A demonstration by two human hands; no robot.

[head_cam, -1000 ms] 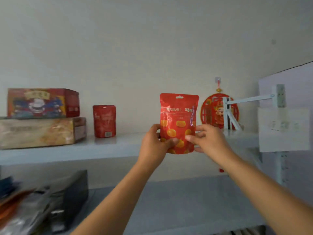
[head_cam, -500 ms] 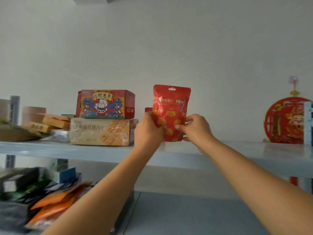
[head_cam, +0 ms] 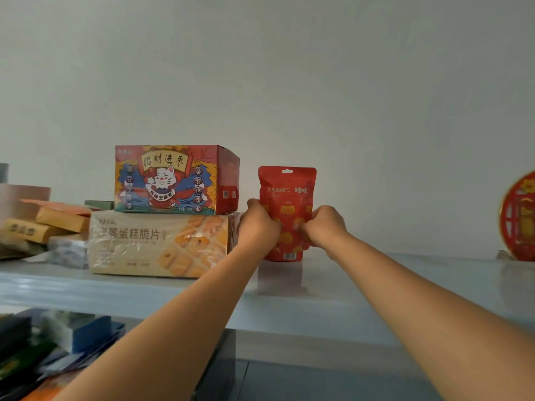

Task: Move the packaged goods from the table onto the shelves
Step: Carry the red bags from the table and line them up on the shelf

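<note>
– Pouch first: where is it?
– Upright on the upper shelf (head_cam: 376, 285). The red stand-up pouch (head_cam: 286, 186) is just right of the film-wrapped cake-crisp carton (head_cam: 150, 244), which carries the cat-print box (head_cam: 168, 178). Its base looks to meet the board (a faint reflection lies right beneath it), though I can't rule out a sliver of air.

– And the hands?
– The left hand (head_cam: 259, 224) grips the pouch's left edge and the right hand (head_cam: 324, 227) its right edge. Both have their fingers curled in around the lower half. The left knuckles are close to the carton's end, and I can't tell whether they touch it.

– Which step, then?
– The set-down, I'd judge. This pack is all but placed, and the release is not yet made.

– What does the next move call for?
– Loosen both grips evenly and draw the hands straight back. A soft pouch on a narrow base will probably tip if one side lets go late. The left hand has less room because of the carton. After that, fetch the next pack (how many remain I can't say).

– Anything nearby to mind?
– Not much. The flat orange packets (head_cam: 58, 218) lie at the shelf's left end. The round red ornament (head_cam: 519, 215) stands far right, well apart.
</note>
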